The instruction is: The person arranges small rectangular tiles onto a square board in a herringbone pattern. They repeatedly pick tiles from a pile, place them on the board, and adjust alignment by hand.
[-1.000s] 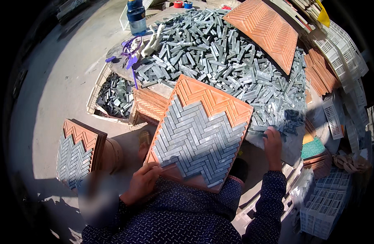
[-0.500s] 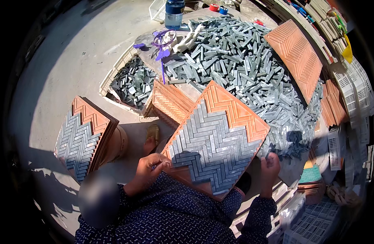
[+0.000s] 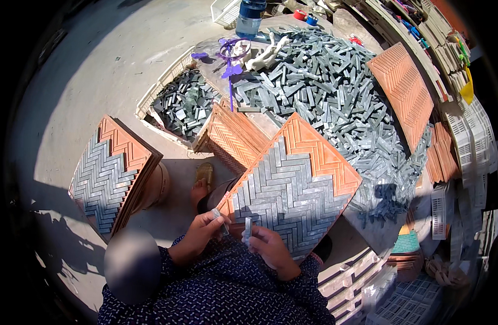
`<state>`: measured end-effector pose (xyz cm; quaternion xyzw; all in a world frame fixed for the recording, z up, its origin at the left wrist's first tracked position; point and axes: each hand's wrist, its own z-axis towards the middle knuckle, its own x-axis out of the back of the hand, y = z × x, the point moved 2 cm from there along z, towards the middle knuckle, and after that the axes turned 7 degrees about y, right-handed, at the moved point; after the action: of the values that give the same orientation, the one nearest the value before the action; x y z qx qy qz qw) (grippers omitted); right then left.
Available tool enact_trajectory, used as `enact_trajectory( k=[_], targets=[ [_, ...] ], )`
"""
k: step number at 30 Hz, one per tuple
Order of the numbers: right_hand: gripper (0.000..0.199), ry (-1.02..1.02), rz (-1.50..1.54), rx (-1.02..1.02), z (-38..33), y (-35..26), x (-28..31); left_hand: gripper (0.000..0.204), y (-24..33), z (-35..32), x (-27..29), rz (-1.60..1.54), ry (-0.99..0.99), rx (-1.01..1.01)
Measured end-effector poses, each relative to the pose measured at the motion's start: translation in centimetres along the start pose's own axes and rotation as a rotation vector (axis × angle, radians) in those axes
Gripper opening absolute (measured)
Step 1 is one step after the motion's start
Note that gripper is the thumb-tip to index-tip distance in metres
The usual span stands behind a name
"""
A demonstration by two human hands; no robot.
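Observation:
An orange mould board (image 3: pixel 298 140) with herringbone grooves lies tilted in front of me. Grey stone strips (image 3: pixel 287 187) fill most of it in a zigzag pattern, leaving bare grooves along its far right side. At its near left edge, my left hand (image 3: pixel 204 232) pinches a small grey stone strip (image 3: pixel 221 221). My right hand (image 3: pixel 271 249) is over the board's near part and holds another grey stone strip (image 3: pixel 248 228) upright between thumb and fingers. The two strips are close together but apart. Part of the board is hidden behind my right hand.
A heap of loose strips (image 3: pixel 324 86) covers the round table beyond. Darker pieces fill a cream crate (image 3: pixel 146 108). Filled boards (image 3: pixel 105 179) are stacked on a bucket at left. Empty mould boards (image 3: pixel 235 138) stand behind mine; another mould board (image 3: pixel 403 92) leans at right.
My right hand has moved left from beside the board's right edge to over its near part, now with a strip in it. The whole view has shifted slightly.

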<state>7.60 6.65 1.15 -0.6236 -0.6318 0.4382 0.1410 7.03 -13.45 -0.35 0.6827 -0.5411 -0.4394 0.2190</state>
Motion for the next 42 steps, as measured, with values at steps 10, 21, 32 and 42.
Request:
enact_trajectory(
  k=[10,21,32,42],
  targets=[
    [0.026,0.158,-0.969,0.677,0.3,-1.4,0.6,0.025,2.1,1.2,2.3,-0.121,0.105,-0.109],
    [0.019,0.273,-1.367,0.958,1.1,-0.8,-0.3,0.022,1.3,1.6,2.7,-0.080,0.096,-0.080],
    [0.018,0.300,-1.421,1.047,2.0,-0.1,0.0,0.022,1.4,1.8,2.8,-0.042,0.106,-0.095],
    [0.016,0.153,-1.482,1.115,2.0,-1.4,-0.9,0.021,0.9,1.8,2.8,-0.026,0.110,-0.109]
  ],
)
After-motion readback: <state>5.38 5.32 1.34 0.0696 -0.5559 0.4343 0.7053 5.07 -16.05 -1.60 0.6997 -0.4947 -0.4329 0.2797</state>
